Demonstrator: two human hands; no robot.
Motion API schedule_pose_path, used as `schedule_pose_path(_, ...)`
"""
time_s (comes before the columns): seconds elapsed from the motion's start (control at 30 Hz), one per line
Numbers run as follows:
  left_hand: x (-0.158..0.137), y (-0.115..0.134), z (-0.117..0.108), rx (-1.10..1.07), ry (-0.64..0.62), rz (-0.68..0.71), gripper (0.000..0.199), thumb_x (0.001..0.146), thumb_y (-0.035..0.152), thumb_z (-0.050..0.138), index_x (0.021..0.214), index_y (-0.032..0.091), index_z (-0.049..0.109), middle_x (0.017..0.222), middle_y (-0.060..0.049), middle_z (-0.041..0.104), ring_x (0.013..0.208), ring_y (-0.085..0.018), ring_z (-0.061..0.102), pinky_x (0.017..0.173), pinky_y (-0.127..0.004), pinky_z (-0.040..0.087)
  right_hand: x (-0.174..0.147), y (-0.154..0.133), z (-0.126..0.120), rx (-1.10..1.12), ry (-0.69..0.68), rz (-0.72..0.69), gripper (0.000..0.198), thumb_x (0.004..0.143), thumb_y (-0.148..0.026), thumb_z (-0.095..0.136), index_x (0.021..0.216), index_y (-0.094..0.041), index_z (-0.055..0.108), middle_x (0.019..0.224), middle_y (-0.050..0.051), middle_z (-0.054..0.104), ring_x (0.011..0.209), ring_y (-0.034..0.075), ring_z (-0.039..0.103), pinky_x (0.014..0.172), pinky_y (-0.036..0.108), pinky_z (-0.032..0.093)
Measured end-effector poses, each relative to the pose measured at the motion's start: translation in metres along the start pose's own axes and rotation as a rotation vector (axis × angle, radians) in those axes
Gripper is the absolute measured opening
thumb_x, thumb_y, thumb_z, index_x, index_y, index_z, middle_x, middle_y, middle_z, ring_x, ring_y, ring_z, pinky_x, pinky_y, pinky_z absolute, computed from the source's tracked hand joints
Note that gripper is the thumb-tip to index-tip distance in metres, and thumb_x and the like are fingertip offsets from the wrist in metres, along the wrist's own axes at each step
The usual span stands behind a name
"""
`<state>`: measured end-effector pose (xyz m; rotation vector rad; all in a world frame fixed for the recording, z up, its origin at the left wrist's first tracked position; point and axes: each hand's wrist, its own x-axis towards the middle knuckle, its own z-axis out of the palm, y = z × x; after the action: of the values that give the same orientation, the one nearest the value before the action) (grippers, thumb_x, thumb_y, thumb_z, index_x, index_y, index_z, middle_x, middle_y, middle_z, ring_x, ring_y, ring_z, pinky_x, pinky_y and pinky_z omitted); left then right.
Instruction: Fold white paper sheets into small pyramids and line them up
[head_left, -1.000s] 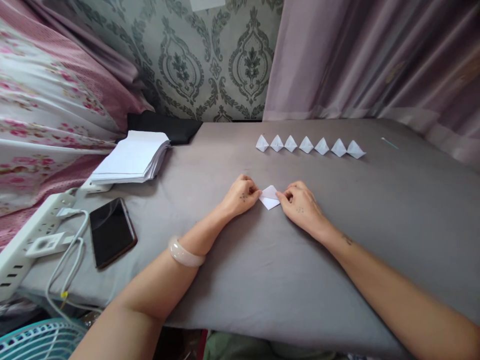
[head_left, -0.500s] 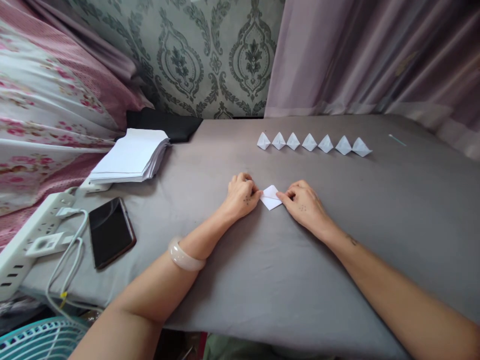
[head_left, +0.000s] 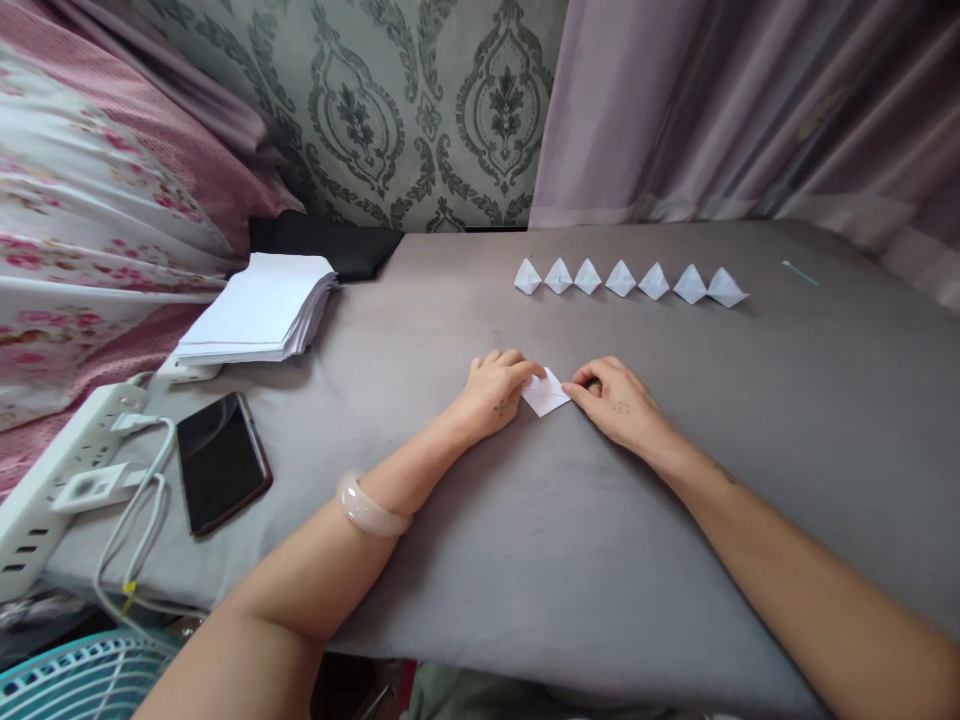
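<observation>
A small white folded paper square (head_left: 546,396) lies on the grey cloth between my hands, one corner pointing toward me. My left hand (head_left: 501,390), with a pale bangle (head_left: 372,508) on the forearm, is closed on the paper's left side, a finger reaching over its upper left edge. At the right corner, the thumb and forefinger of my right hand (head_left: 611,402) pinch the paper. Farther back, a row of several folded paper pieces (head_left: 620,280) with peaked tops stands on the cloth.
On the left are a stack of white paper (head_left: 259,308), a phone (head_left: 223,463) and a white power strip (head_left: 75,470) with cables. A black item (head_left: 330,247) lies behind the stack. A thin stick (head_left: 801,273) rests at the far right. A blue fan guard (head_left: 82,680) is below left.
My left hand has shifted right, its finger now lying over the paper's upper left edge. My right hand has moved slightly right to the paper's right corner.
</observation>
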<state>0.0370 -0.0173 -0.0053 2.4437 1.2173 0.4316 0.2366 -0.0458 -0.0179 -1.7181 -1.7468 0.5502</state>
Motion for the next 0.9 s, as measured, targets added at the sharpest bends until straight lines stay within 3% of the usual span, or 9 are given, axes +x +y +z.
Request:
schedule_pose_path(0.1,0.001,-0.002,0.001,0.006,0.004,0.015,0.04,0.093,0.014,0.031,0.114,0.026,0.063,0.111,-0.007,0.062,0.1,-0.022,0.051,0.082,-0.037,0.032,-0.003,0.003,-0.002,0.209,0.035,0.067,0.022,0.079,-0.035,0.059,0.094,-0.02,0.065,0.084,0.004,0.066,0.068,0.016,0.06,0.067,0.031,0.049)
schedule_pose_path(0.2,0.001,-0.004,0.002,0.007,0.001,0.017,0.041,0.092,0.014,0.032,0.113,0.026,0.065,0.111,-0.007,0.062,0.1,-0.023,0.051,0.083,-0.037,0.032,-0.009,-0.002,-0.003,0.292,0.152,-0.031,0.021,0.085,-0.03,0.053,0.099,-0.02,0.064,0.093,0.006,0.069,0.083,0.018,0.065,0.077,0.032,0.051)
schedule_pose_path(0.33,0.002,-0.007,0.004,0.006,0.01,0.021,0.04,0.092,0.016,0.035,0.113,0.026,0.067,0.109,-0.008,0.062,0.099,-0.023,0.051,0.084,-0.038,0.034,-0.023,-0.018,0.002,0.075,0.094,-0.303,0.025,0.09,-0.021,0.043,0.104,-0.021,0.064,0.105,0.007,0.068,0.099,0.02,0.062,0.09,0.035,0.048)
schedule_pose_path(0.43,0.002,-0.008,0.005,-0.003,0.019,0.007,0.04,0.091,0.017,0.036,0.113,0.029,0.068,0.107,-0.008,0.061,0.099,-0.024,0.051,0.086,-0.039,0.034,-0.031,-0.027,0.006,-0.099,-0.022,-0.399,0.033,0.093,-0.019,0.036,0.117,-0.02,0.06,0.113,0.01,0.064,0.107,0.023,0.057,0.094,0.039,0.045)
schedule_pose_path(0.57,0.001,-0.006,0.002,-0.067,0.029,-0.134,0.033,0.089,0.022,0.044,0.113,0.03,0.066,0.104,-0.007,0.06,0.103,-0.026,0.049,0.091,-0.043,0.034,-0.035,-0.033,0.008,-0.316,-0.112,-0.391,0.037,0.096,-0.025,0.034,0.124,-0.017,0.056,0.114,0.015,0.061,0.103,0.028,0.054,0.089,0.044,0.046)
schedule_pose_path(0.7,0.0,-0.005,-0.001,-0.098,0.096,-0.323,0.024,0.084,0.033,0.057,0.105,0.023,0.063,0.104,-0.009,0.058,0.105,-0.027,0.048,0.093,-0.044,0.035,-0.033,-0.038,0.01,-0.451,-0.107,-0.37,0.042,0.096,-0.033,0.036,0.128,-0.014,0.055,0.108,0.016,0.057,0.097,0.029,0.052,0.084,0.043,0.045)
schedule_pose_path(0.9,-0.001,-0.004,-0.002,-0.121,0.097,-0.36,0.021,0.084,0.038,0.059,0.092,0.021,0.068,0.103,-0.009,0.058,0.107,-0.028,0.048,0.095,-0.044,0.034,-0.018,-0.037,0.01,-0.398,-0.1,-0.358,0.037,0.096,-0.033,0.035,0.104,-0.017,0.068,0.099,0.013,0.057,0.091,0.024,0.052,0.084,0.039,0.043)
